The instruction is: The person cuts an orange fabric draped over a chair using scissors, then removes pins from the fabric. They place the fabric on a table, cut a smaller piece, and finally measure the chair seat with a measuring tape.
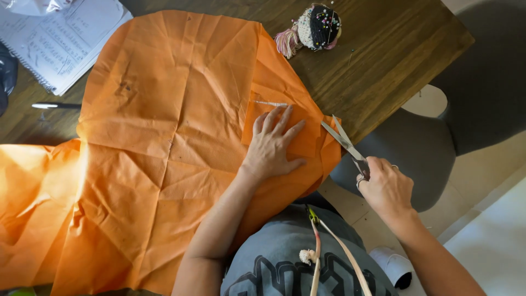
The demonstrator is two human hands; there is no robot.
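left hand [272, 147] flat on orange fabric [164, 137], right hand [386, 189] gripping scissors [344, 142]

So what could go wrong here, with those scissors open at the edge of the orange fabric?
The left hand lies flat on the orange fabric close to the open scissors held by the right hand, so fingers could get nicked. The fabric is creased and could shift, skewing the cut.

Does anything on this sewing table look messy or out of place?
The orange fabric is heavily creased and spills off the wooden table at the left. Otherwise nothing stands out: left hand flat on it, right hand holding scissors.
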